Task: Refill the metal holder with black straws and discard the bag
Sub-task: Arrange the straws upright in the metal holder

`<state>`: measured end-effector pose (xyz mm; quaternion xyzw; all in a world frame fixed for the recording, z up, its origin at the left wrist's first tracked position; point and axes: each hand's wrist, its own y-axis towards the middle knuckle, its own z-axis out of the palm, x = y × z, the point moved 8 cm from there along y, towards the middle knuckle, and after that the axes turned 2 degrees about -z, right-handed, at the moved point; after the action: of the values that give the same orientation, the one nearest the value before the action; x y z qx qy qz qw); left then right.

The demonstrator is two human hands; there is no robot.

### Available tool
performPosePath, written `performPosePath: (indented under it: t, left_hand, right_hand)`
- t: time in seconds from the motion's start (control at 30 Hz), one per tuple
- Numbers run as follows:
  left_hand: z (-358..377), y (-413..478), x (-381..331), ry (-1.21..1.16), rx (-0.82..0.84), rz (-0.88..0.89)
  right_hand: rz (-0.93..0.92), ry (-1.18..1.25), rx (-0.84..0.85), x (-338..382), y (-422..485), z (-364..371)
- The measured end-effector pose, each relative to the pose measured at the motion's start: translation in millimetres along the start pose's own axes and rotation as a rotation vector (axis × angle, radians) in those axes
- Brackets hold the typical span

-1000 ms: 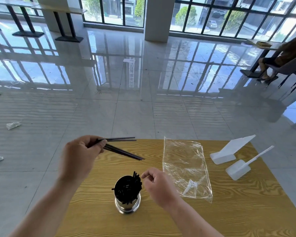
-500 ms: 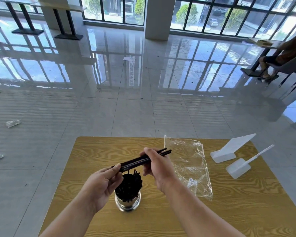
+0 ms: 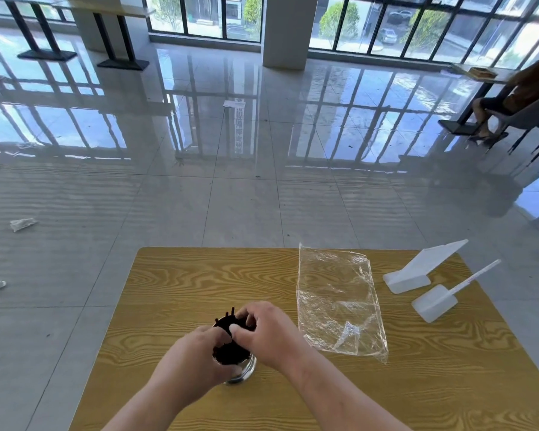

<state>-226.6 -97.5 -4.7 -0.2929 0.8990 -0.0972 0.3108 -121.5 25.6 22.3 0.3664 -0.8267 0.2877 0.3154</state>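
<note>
Refilling looked to be in its last stage: the black straws [image 3: 231,352] stood packed in the metal holder [image 3: 247,372], near the front middle of the worktop [image 3: 175,284]. The right hand [image 3: 269,335] curled its grip round their upper ends. The left hand [image 3: 193,356] lay against the holder's side, and whether its grip clasped anything could not be told. The next move likely called for letting go and reaching right for the bag [image 3: 336,303], which lay flat, clear, crinkled and apparently empty nearby.
</note>
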Motion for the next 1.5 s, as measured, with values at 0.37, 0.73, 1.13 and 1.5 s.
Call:
performPosePath:
  t: [0.37,0.73,1.13,1.5]
  left_hand:
    - [21,8,-19,0.295,-0.027,0.187]
    - [-10,10,-28,0.238,-0.099,0.218]
    - [-90,2,-41,-0.078,-0.141,0.043]
    - [-153,-2,-32,-0.681,-0.204,-0.027]
  right_hand:
    - [-0.009,-0.017,-0.151,-14,-5,-15]
    - [-0.017,0.003,-0.182,-17,-8,-15]
    - [-0.023,0.033,-0.261,-9,-10,-31]
    - [0.063,0.173,-0.324,-22,-10,-57]
